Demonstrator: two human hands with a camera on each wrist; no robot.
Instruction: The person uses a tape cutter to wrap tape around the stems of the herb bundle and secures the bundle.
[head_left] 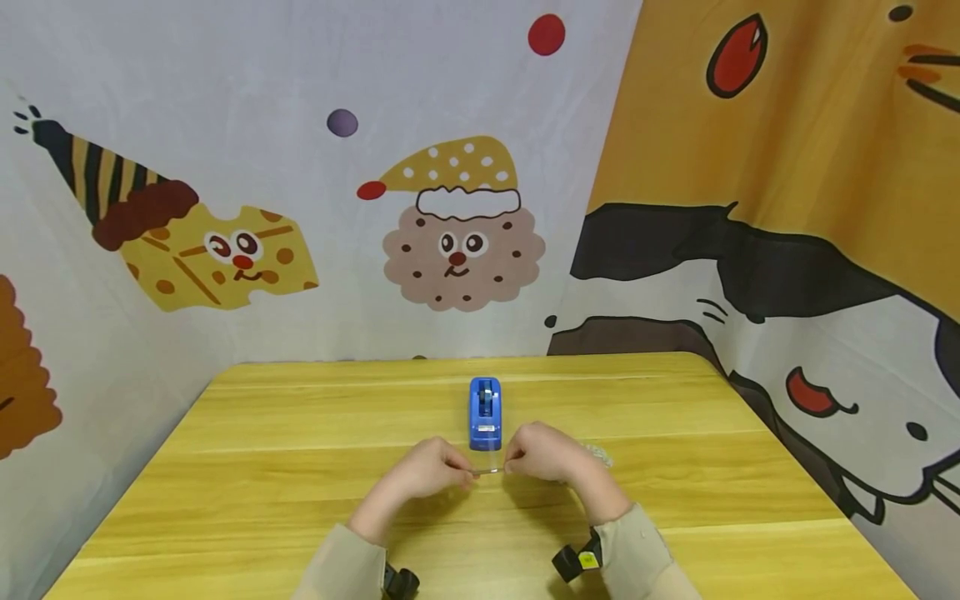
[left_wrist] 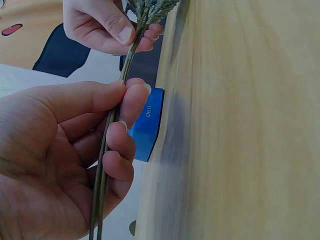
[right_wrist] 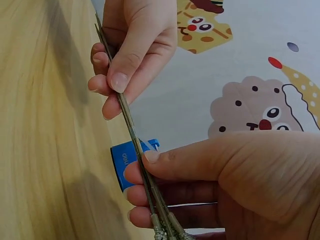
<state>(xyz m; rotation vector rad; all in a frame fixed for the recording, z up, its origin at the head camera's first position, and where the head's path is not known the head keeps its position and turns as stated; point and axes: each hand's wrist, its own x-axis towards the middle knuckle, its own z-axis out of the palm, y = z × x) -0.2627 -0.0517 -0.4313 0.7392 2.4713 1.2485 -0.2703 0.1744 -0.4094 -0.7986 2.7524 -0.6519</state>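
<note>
Both hands hold a thin bunch of brownish-green stems (left_wrist: 129,62) with crinkled grey-green leafy tops (left_wrist: 159,11). My left hand (head_left: 431,467) pinches the bare stems between thumb and forefinger, the other fingers curled along them. Closer to the tops, my right hand (head_left: 547,454) grips the same bunch with its thumb pressed on the stems. Just beyond the hands stands a blue tape dispenser (head_left: 486,433) marked "deli". A clear strip of tape (head_left: 492,461) runs from its near end to the stems between the two hands.
The wood-grain table (head_left: 300,417) reaches back to a cloth backdrop (head_left: 285,100) printed with cartoon figures. Black wrist cameras are strapped by both sleeves, the right one (head_left: 573,562) close above the table's near part.
</note>
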